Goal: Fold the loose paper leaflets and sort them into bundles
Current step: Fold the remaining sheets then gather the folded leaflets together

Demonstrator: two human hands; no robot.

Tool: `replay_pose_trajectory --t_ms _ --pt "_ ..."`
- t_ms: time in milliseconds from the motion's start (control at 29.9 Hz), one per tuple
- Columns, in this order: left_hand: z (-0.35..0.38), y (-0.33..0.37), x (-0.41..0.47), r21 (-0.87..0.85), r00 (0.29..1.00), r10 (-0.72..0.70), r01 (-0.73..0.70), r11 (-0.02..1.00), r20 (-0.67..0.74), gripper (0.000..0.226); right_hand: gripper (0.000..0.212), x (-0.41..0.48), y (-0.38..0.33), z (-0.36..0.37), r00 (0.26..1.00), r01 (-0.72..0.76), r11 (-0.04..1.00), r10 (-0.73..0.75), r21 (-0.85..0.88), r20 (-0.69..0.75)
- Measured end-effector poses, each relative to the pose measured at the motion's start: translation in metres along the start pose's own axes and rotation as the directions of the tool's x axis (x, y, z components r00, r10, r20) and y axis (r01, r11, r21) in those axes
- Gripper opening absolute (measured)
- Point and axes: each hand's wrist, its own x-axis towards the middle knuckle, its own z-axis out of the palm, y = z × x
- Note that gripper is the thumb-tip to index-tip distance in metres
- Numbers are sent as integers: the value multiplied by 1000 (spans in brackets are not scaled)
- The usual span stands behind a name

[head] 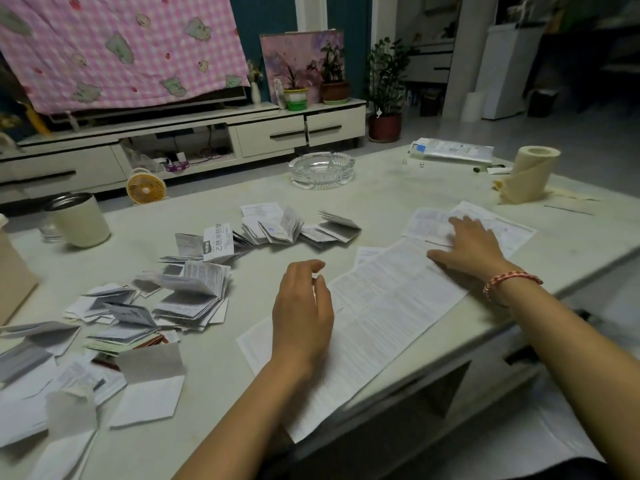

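A long leaflet (pixel 381 323) lies unfolded on the tabletop (pixel 214 393), its near end reaching the edge. The step in hand looks like flattening it ahead of the first fold.

The left hand (pixel 301 317) sits over the leaflet's near half, wrist low. Its fingers are loosely curled, thumb close to forefinger, holding nothing that I can see. Left of the leaflet, folded leaflets (pixel 194 296) lie in loose heaps, not yet tidy bundles, and more trail off past its far-left side.

The right hand (pixel 471 244) lies flat on the leaflet's far end, arm stretched out, fingers straight and spread, pressing it down. The fingertips reach onto a second sheet (pixel 498 226) just past the leaflet.

Next, I'd guess, one end must be lifted and brought over to meet the other, edges squared, while the other hand pins the paper. Beyond the leaflet stands an ashtray (pixel 322 169).
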Motion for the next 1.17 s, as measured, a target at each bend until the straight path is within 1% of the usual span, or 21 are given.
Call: replay_pose_trajectory --t_ms 67,134,234,335,402,469,536,569,636,669,736,770,837,870,971,1004,1038,1071,1105,1138,1172 --pt "3 13 -1 -68 1000 -15 17 998 24 22 77 -3 15 0 998 -46 999 47 -28 33" --pt "4 20 -1 -118 998 -44 50 992 53 21 60 -4 21 2 999 -53 998 53 -45 6" --pt "4 28 -1 -179 995 -79 89 980 62 20 40 -6 19 2 993 0 976 -26 -219 -118" --pt "1 30 -1 -202 992 -107 118 972 66 19 28 -8 10 3 986 67 916 -122 -395 -116" --pt "-2 29 0 -207 991 -124 134 969 58 18 19 -8 4 2 981 82 904 -147 -420 -125" --pt "-4 28 2 -215 987 -154 161 963 52 19 21 -10 -6 -9 973 70 953 -131 -296 -192" --pt "-8 27 3 -240 979 -194 203 949 60 21 20 -15 -27 -27 957 53 997 -34 57 -289" --pt "-8 29 3 -266 974 -218 228 937 70 22 20 -19 -39 -38 950 53 962 34 266 -311" --pt "-13 31 5 -340 958 -270 286 896 97 26 15 -34 -66 -56 964 48 762 134 646 -230" --pt "-14 33 6 -387 944 -305 330 861 128 30 14 -47 -79 -64 986 18 601 123 799 -114" --pt "-19 33 6 -499 907 -355 422 757 228 40 15 -75 -97 -68 992 -108 258 -34 960 121" --pt "-23 31 6 -560 880 -370 475 679 297 46 15 -86 -102 -65 971 -183 175 -120 967 206" --pt "-27 27 6 -592 820 -409 573 568 401 58 17 -100 -104 -59 925 -275 183 -218 944 311" --pt "-30 25 5 -587 804 -428 594 549 413 52 18 -104 -104 -55 912 -295 209 -228 932 340" --pt "-38 22 2 -569 847 -434 529 630 307 9 30 -110 -105 -49 938 -276 314 -117 909 325" --pt "-41 21 1 -547 876 -404 481 685 263 3 35 -113 -104 -48 971 -190 399 -57 897 231" --pt "-45 20 0 -523 904 -357 427 737 236 3 39 -117 -103 -49 998 -40 529 -23 847 61" --pt "-47 19 0 -494 927 -307 375 785 217 5 44 -121 -102 -53 991 133 657 -73 742 -113" --pt "-50 17 0 -467 945 -255 324 823 205 10 47 -124 -102 -56 955 294 715 -190 634 -228" --pt "-50 18 0 -454 957 -209 280 846 201 15 48 -130 -102 -62 915 404 726 -329 557 -235" --pt "-53 18 0 -446 963 -171 250 860 210 17 50 -135 -106 -63 882 455 715 -446 531 -154"
